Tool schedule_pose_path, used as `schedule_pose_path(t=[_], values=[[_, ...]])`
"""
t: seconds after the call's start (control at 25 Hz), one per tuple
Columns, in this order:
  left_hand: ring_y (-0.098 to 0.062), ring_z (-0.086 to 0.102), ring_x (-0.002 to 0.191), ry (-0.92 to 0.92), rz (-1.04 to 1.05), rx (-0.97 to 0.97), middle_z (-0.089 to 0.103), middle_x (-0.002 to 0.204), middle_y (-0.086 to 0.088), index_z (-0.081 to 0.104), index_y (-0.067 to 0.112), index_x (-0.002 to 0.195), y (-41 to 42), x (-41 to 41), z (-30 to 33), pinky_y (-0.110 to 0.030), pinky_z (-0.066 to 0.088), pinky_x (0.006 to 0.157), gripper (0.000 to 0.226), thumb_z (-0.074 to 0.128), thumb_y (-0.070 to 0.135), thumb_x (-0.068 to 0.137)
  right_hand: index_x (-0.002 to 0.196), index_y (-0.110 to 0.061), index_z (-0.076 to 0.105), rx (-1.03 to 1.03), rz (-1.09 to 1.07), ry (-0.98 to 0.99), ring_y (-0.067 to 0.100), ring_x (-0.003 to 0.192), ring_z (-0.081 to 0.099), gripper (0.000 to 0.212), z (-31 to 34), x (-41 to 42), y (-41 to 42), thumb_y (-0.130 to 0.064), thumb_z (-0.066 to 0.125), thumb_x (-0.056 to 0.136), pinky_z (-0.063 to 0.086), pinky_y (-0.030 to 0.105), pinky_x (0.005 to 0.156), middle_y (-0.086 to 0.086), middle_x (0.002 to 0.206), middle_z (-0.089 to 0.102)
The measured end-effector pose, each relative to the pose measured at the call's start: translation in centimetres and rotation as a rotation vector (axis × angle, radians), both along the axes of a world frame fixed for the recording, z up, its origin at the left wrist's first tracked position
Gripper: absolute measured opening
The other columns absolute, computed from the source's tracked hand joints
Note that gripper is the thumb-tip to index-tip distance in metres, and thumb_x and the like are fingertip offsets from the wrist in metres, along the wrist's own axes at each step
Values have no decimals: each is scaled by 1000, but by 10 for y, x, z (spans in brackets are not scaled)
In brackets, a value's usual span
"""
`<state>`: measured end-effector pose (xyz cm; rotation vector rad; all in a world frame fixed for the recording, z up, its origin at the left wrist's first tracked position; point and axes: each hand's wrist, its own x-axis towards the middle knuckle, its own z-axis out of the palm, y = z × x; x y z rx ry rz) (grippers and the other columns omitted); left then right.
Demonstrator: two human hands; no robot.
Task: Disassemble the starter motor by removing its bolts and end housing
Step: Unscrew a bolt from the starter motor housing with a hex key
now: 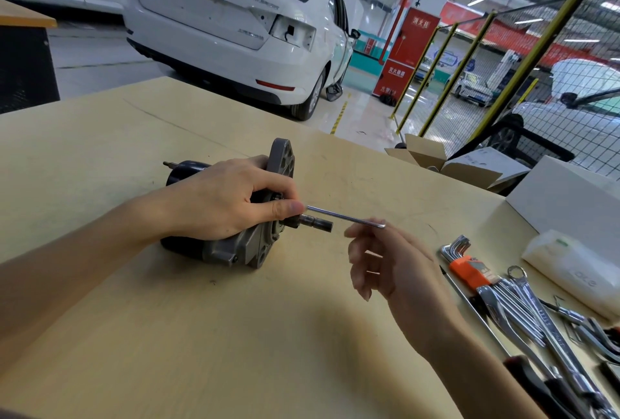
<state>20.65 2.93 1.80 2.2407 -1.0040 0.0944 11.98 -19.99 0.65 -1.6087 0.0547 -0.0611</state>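
Observation:
The starter motor [246, 245] lies on its side on the wooden table [167, 334], with its black body [183, 170] to the left and its grey end housing [283, 158] to the right. A short shaft [317, 222] sticks out of the housing. My left hand [218, 203] grips the motor from above. Its thumb and forefinger pinch the near end of a thin silver rod [345, 216], either a hex key or a long bolt, that points right from the housing. My right hand [392, 264] hovers with relaxed fingers, its fingertips at the rod's far end.
A hex key set in an orange holder [469, 271] and several spanners [536, 311] lie at the right of the table. A tissue pack [577, 267] and a white box [570, 197] sit behind them. An open cardboard box [446, 163] and a white car [235, 32] are beyond the table.

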Motion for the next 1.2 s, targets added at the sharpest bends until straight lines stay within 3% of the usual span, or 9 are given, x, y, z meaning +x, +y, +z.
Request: schedule_pose_path(t=[0.12,0.24,0.48,0.56,0.72,0.8,0.96,1.08,1.2], values=[[-3,54,88,-3,12,6,50,91,17,62,54,86,0,-1,1,-25,43,78,30,40,74,79,73,-8,55,181,40,52,19,42,44,43,3,0,1,-34,36,101,35,24,39,6,56,46],[-1,52,89,-27,19,23,48,94,24,63,50,91,0,-1,1,-16,37,72,35,40,73,79,64,-12,50,159,10,33,18,40,43,47,4,0,1,-39,40,101,33,24,38,4,52,39],[0,52,90,-32,25,29,47,93,24,62,50,92,0,0,1,-13,32,69,36,40,75,78,69,-6,52,-508,-90,-361,22,44,49,46,-3,-3,1,-39,41,99,40,27,46,4,49,52],[-2,52,89,-21,27,18,49,91,19,63,50,91,-1,0,0,-19,37,73,35,41,75,79,75,-12,57,-556,-113,-459,12,43,49,40,-4,-3,0,-41,41,96,38,21,47,3,52,55],[-2,54,91,10,2,-7,49,94,21,63,56,86,-1,-1,0,-25,44,79,27,42,73,81,87,-20,64,-659,-172,-555,16,47,55,35,-6,-2,-1,-44,41,98,40,22,47,-2,60,58],[-3,54,89,-3,0,-9,50,92,17,62,56,86,-1,-2,1,-26,44,79,27,41,73,81,85,-23,68,-553,-137,-507,16,49,57,43,-5,-4,1,-51,39,99,42,27,47,0,62,59],[-3,54,86,-35,14,10,51,90,15,62,50,90,-1,-2,0,-25,44,80,33,39,72,81,70,-18,68,-206,35,-222,21,50,55,58,4,-6,2,-57,32,93,42,28,45,5,56,55],[-1,53,88,-42,11,12,50,91,18,61,50,90,-2,-2,1,-19,39,75,34,38,73,80,60,-15,53,-63,90,-108,22,45,50,47,7,-5,0,-52,45,87,39,28,44,6,51,41],[-1,53,88,-39,10,10,50,89,16,60,54,83,-2,-2,1,-19,39,76,29,38,73,80,61,-12,50,-1,118,-108,22,44,48,34,8,-4,-1,-37,50,83,37,27,43,6,53,40]])
